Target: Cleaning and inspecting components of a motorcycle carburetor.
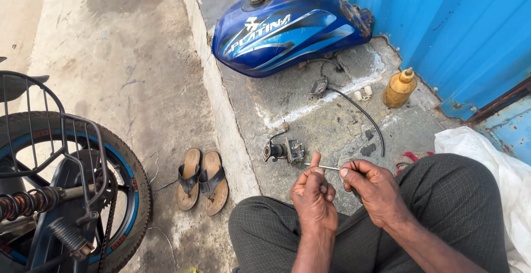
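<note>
A person sits cross-legged on a concrete step (332, 123), a blue fuel tank (290, 27) lying at 12 o'clock and a motorcycle's rear wheel (72, 195) at 9 o'clock. A pair of sandals (202, 180) rests at 10 o'clock; an amber bottle (399, 87) stands at 1 o'clock beside a black cable (362, 115). A small carburettor (285, 151) sits just ahead of the hands. Both hands grip a thin metal rod (323, 167) (held roughly level) over the lap. The left hand (314, 195) is curled shut around its near part, thumb raised; the right hand (376, 187) pinches the rod between thumb and forefinger, a dark strand looped in its fingers. A steady, close two-handed grip seems best for such fine work.
</note>
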